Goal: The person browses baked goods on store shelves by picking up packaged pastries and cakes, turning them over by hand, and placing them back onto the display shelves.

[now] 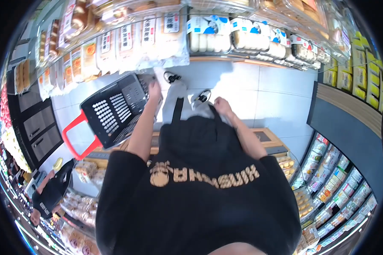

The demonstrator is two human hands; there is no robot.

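At the near end of a black plastic shopping basket point(115, 110) is my left hand point(153, 91), its fingers overlapping the basket's upper right side; whether they grip the rim is unclear. The basket lies tilted to my left, with perforated walls and a red handle point(71, 134) pointing away to the lower left. My right hand point(222, 105) hangs beside my right leg, fingers curled, and nothing shows in it. Packaged bread loaves point(126, 40) and packs of white rolls point(209, 35) line the shelf in front of me.
Behind me stands a wooden display unit point(269, 135) with clear packs of baked goods. Yellow packets point(359, 78) fill a stand at the upper right, and a refrigerated shelf of packages point(335, 188) stands lower right. Another person point(52, 194) is at the lower left.
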